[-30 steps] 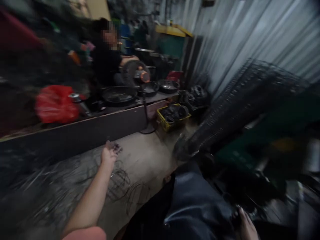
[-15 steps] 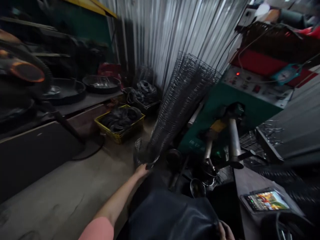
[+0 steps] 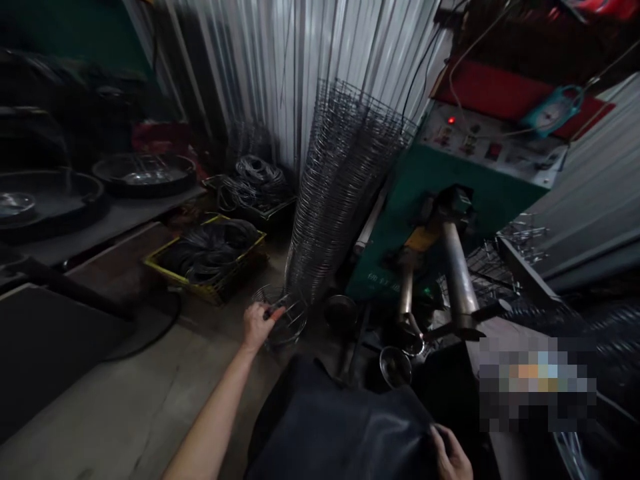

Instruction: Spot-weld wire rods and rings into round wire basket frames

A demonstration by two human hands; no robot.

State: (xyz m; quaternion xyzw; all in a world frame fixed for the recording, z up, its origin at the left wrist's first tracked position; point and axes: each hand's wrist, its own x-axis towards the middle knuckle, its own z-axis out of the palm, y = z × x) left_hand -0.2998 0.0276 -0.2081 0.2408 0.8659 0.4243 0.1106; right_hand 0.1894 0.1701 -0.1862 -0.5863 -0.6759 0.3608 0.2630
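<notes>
My left hand [image 3: 259, 325] reaches out and down, its fingers pinched on the rim of the lowest wire basket [image 3: 281, 320] in a tall leaning stack of wire baskets [image 3: 338, 187]. The stack leans against the corrugated metal wall and a green machine [image 3: 450, 200]. My right hand [image 3: 450, 455] rests at the bottom edge on a dark leather-like apron [image 3: 340, 427] over my lap, fingers curled on its edge.
A yellow crate of dark wire rings [image 3: 207, 253] sits on the concrete floor to the left. Round black pans [image 3: 145, 173] stand on a low bench. Metal rods and cups [image 3: 453, 273] jut from the machine. Coiled wire [image 3: 255, 180] lies by the wall.
The view swung right from the bench and a seated person to the basket stack. My left hand moved from above loose floor wires to the stack's bottom basket and closed on its rim.
</notes>
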